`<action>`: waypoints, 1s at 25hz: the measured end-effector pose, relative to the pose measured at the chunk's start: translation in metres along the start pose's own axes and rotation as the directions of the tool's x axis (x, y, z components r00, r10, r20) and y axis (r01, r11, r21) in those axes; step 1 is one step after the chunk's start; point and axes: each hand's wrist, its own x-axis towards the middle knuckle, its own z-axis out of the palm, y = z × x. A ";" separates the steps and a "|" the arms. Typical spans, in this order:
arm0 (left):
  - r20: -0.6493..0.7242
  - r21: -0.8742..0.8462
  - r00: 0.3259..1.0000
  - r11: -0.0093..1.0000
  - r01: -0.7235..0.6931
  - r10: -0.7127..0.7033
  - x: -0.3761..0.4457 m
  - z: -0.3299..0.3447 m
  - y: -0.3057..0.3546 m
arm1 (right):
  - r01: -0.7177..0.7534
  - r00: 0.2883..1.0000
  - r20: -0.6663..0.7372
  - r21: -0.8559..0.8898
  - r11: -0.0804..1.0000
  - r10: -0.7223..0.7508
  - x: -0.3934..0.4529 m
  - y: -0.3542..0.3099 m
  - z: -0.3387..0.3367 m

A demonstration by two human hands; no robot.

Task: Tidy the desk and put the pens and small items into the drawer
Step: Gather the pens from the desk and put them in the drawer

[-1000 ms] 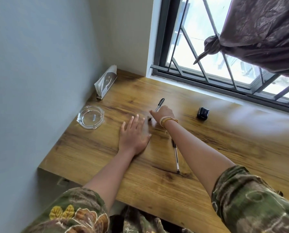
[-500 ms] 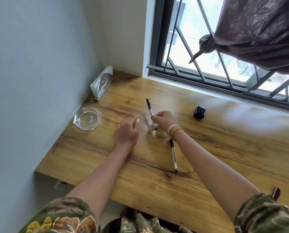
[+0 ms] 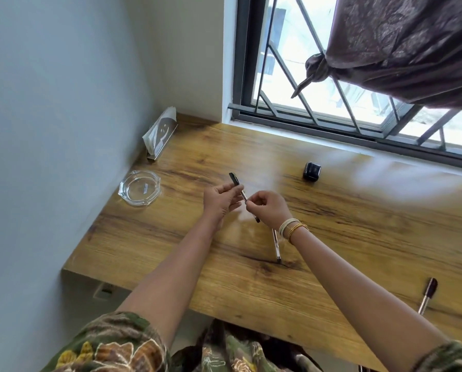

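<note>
Sunlight from the barred window falls on a long wooden desk (image 3: 332, 237) fitted into the corner, a knotted curtain hanging above it. Taking the glass ashtray (image 3: 139, 187) by the wall as the marker: a napkin holder (image 3: 161, 135) stands just behind it in the corner, a small black box (image 3: 312, 171) sits well off to its right near the sill, and both hands work between the two.

Her left hand (image 3: 220, 201) and right hand (image 3: 268, 209) are both pinched on one pen (image 3: 242, 193), lifted off the wood, its black cap end sticking up past the left fingers. I count three pens: this one, a second pen (image 3: 276, 244) lying flat under the right wrist, and a third pen (image 3: 428, 294) far right of the ashtray at the front edge. No drawer is visible from here.

A pen like this looks light, stiff and smooth, likely to roll if set down carelessly; best taken mid-barrel with thumb and two fingers. The ashtray would be the fragile, heavier piece.
</note>
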 end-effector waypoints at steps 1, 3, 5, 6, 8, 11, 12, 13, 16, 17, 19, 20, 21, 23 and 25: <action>-0.005 0.018 1.000 1.000 -0.007 0.007 -0.001 0.000 -0.001 | 0.006 1.000 0.006 -0.019 1.000 -0.006 -0.004 0.002 -0.001; -0.029 0.034 0.999 0.999 -0.021 0.022 -0.003 0.002 -0.003 | -0.007 0.996 -0.084 -0.132 0.991 -0.005 -0.009 0.005 -0.003; -0.052 0.056 0.998 0.998 -0.025 0.028 -0.004 0.004 -0.005 | -0.129 0.971 -0.234 -0.312 0.941 0.055 -0.008 0.009 -0.008; -0.059 0.069 0.998 0.997 -0.021 0.025 -0.004 0.005 -0.007 | -0.231 0.958 -0.255 -0.402 0.886 0.134 -0.007 0.011 -0.012; -0.061 0.090 0.998 0.996 -0.016 0.022 -0.004 0.005 -0.009 | -0.376 0.923 -0.160 -0.564 0.735 0.350 -0.007 0.012 -0.018; -0.053 0.142 0.998 0.990 -0.017 0.025 -0.004 0.005 -0.017 | -0.363 0.894 -0.052 -0.669 0.649 0.446 -0.008 0.015 -0.017; -0.049 0.160 0.999 0.987 -0.009 0.017 -0.005 0.005 -0.020 | -0.377 0.899 -0.075 -0.636 0.673 0.432 -0.009 0.016 -0.016; -0.043 0.171 0.999 0.985 0.004 0.003 -0.007 0.005 -0.022 | -0.398 0.907 -0.125 -0.567 0.722 0.402 -0.009 0.017 -0.015; 0.001 0.154 0.999 0.987 0.041 -0.042 -0.016 0.002 -0.023 | -0.358 0.922 -0.189 -0.090 0.929 0.337 -0.010 0.017 -0.006; 0.034 0.140 0.998 0.989 0.049 -0.055 -0.019 0.000 -0.022 | -0.323 0.928 -0.146 0.147 0.935 0.344 -0.011 0.014 -0.001; 0.113 0.099 0.990 0.993 0.069 -0.080 -0.024 -0.004 -0.019 | -0.263 0.948 -0.046 0.446 0.856 0.315 -0.014 0.008 0.007; 0.145 0.078 0.985 0.994 0.080 -0.091 -0.025 -0.006 -0.017 | -0.225 0.959 -0.049 0.471 0.853 0.280 -0.016 0.006 0.011; 0.171 0.065 0.980 0.994 0.089 -0.099 -0.027 -0.008 -0.015 | -0.186 0.965 -0.082 0.454 0.872 0.248 -0.017 0.004 0.016; 0.210 0.043 0.972 0.994 0.101 -0.108 -0.030 -0.012 -0.011 | -0.131 0.963 -0.171 0.376 0.917 0.207 -0.019 0.002 0.024; 0.231 0.018 0.966 0.993 0.117 -0.118 -0.034 -0.017 -0.009 | -0.109 0.955 -0.230 0.307 0.945 0.185 -0.024 0.000 0.030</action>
